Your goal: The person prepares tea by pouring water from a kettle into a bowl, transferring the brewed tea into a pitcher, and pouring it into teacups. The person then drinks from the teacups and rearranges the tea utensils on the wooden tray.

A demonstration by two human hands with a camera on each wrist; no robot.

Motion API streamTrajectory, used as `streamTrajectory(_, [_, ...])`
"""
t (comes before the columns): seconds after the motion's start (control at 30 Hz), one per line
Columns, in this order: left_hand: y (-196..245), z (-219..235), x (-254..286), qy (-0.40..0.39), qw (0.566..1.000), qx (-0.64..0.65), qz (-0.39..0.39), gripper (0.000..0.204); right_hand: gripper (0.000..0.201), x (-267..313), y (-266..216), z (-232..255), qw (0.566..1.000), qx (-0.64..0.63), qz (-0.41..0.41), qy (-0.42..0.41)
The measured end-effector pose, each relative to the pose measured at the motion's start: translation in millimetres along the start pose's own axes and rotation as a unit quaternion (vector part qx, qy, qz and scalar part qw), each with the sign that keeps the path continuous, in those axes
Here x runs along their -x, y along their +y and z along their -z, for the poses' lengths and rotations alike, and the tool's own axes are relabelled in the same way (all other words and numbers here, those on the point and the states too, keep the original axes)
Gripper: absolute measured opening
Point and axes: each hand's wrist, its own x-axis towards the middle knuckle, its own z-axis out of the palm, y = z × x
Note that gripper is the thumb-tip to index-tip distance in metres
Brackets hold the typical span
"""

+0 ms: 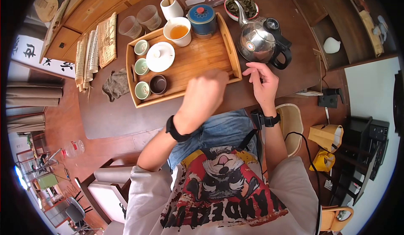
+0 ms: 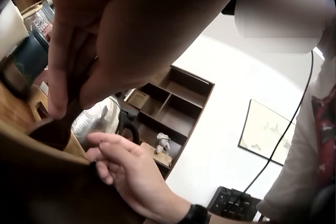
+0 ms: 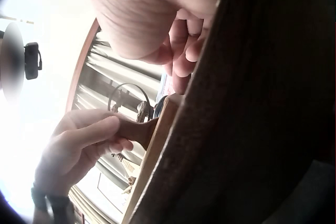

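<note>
My left hand (image 1: pixel 204 92) is above the near right part of the wooden tray (image 1: pixel 176 92). In the right wrist view its thumb and fingers pinch the narrow handle of a dark brown tool (image 3: pixel 137 130) whose far end flares out. That flared end reaches down inside the tray rim in the left wrist view; its exact kind I cannot tell. My right hand (image 1: pixel 265 85) lies by the tray's right corner at the table edge, fingers loosely bent and holding nothing. Just beyond it stands a steel kettle (image 1: pixel 256 41) with a black handle.
On the tray are a white lidded bowl (image 1: pixel 160 57), a white cup of tea (image 1: pixel 177 31), a blue jar (image 1: pixel 201 20), a dark cup (image 1: pixel 158 84) and small green cups (image 1: pixel 142 90). A bowl of leaves (image 1: pixel 248 8) sits behind the kettle. A grey cloth (image 1: pixel 116 85) lies left.
</note>
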Motion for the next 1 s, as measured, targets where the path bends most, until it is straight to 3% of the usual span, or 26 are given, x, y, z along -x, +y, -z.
streamTrajectory(0.07, [-12, 11, -2, 0.052, 0.994, 0.081, 0.058, 0.017, 0.018, 0, -1, 0, 1.0, -0.003, 0.0, 0.0])
streamTrajectory(0.17, [-31, 25, 5, 0.09, 0.956, 0.189, 0.204, 0.019, 0.018, 0, -2, 0, 1.0, -0.01, 0.002, 0.005])
streamTrajectory(0.27, [-51, 29, 21, 0.123, 0.941, 0.203, 0.241, 0.018, 0.019, 0, -1, -1, 1.0, -0.006, 0.006, 0.005])
streamTrajectory(0.37, [-54, 42, 25, 0.056, 0.942, 0.142, 0.298, 0.016, 0.019, 1, -3, -1, 1.0, 0.002, 0.01, 0.0])
streamTrajectory(0.7, [-61, 36, 17, 0.026, 0.931, 0.177, 0.318, 0.017, 0.02, 1, -4, -1, 1.0, 0.011, 0.011, 0.0])
streamTrajectory(1.0, [-61, 27, 21, 0.047, 0.913, 0.222, 0.339, 0.017, 0.022, 1, -5, -1, 1.0, 0.02, 0.012, -0.011])
